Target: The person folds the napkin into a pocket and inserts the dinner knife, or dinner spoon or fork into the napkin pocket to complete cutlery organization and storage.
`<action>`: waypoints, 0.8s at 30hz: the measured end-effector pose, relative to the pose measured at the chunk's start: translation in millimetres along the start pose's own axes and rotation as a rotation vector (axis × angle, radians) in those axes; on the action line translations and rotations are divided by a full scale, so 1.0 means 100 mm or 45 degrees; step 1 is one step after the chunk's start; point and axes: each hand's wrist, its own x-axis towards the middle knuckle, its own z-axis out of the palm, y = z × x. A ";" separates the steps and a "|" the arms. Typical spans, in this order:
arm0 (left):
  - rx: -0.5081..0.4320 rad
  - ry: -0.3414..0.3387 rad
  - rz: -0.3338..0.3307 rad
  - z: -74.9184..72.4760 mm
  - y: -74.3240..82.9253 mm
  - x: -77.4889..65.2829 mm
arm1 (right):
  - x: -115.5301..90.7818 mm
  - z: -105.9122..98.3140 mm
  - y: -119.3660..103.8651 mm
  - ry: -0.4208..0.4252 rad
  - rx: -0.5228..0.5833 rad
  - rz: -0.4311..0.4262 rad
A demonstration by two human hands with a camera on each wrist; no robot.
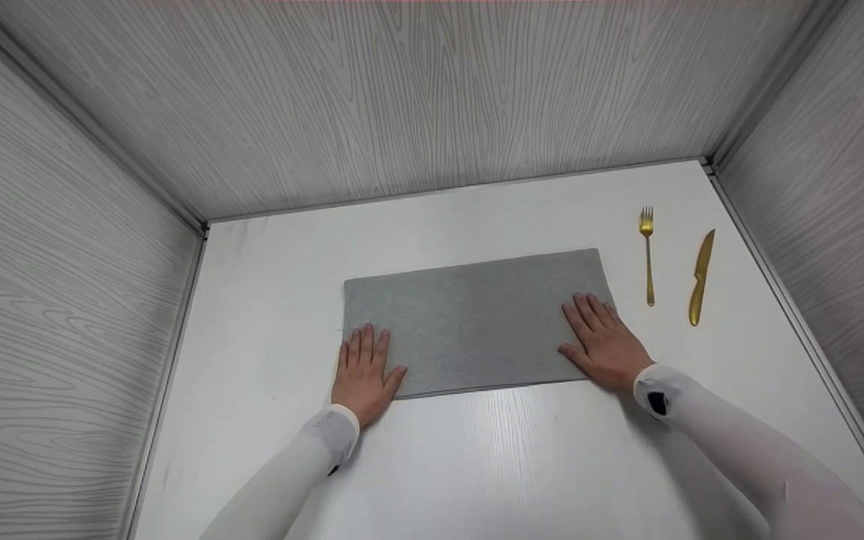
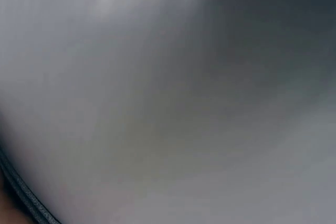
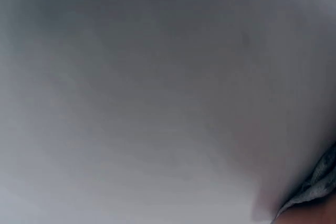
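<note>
A grey rectangular cloth (image 1: 477, 322), seemingly folded, lies flat on the white table in the head view. My left hand (image 1: 364, 375) rests on its near left corner, palm down with the fingers straight. On the right side of the cloth lies my right hand (image 1: 604, 341), also flat, its fingers pointing away and to the left. Neither hand grips anything. Both wrist views are blurred and show mostly a pale surface close up, with a bit of cuff at the lower corner.
Right of the cloth, a gold fork (image 1: 648, 259) lies with its tines away from me. A gold knife (image 1: 700, 277) lies farther right. Wood-grained panels (image 1: 432, 97) wall in the white table (image 1: 267, 300) at the back and both sides.
</note>
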 end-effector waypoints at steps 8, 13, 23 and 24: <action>0.014 0.007 -0.005 0.04 -0.01 -0.04 | -0.03 0.05 0.00 0.029 0.006 -0.011; 0.018 0.021 0.004 0.04 -0.03 -0.02 | -0.02 0.06 0.01 0.026 0.017 -0.003; -0.005 0.029 0.020 0.04 -0.03 -0.05 | -0.05 0.02 -0.02 0.016 0.012 -0.006; -0.007 0.019 0.019 0.04 -0.02 -0.05 | -0.05 0.02 -0.03 0.012 0.013 -0.005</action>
